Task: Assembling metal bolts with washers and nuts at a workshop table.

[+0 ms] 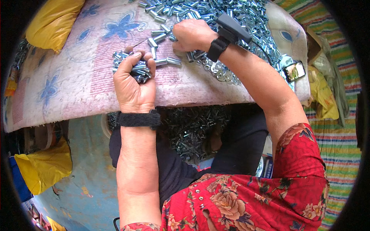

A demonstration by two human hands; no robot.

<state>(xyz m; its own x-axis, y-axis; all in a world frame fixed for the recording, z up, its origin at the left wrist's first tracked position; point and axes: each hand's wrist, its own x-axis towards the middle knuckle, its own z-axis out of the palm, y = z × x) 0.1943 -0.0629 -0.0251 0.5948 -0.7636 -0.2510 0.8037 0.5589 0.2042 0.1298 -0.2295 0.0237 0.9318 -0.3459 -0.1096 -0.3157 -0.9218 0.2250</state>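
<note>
My left hand (133,82) is closed around a fistful of small silver metal sleeves (138,69), palm up, at the front of a pink cloth-covered board (77,77). My right hand (190,34) rests knuckles up on the board, fingers curled over loose sleeves (162,38) lying between the two hands; what it grips is hidden. A large heap of the same silver parts (231,15) covers the far side of the board, and flat washers (221,73) lie under my right wrist. Both wrists wear black straps, the right one carrying a small black device (231,27).
Below the board's front edge a container of finished metal parts (192,127) sits in my lap. A phone (295,71) lies at the board's right end. Yellow bags (50,19) (42,165) lie at left, and a striped mat (339,127) spreads at right.
</note>
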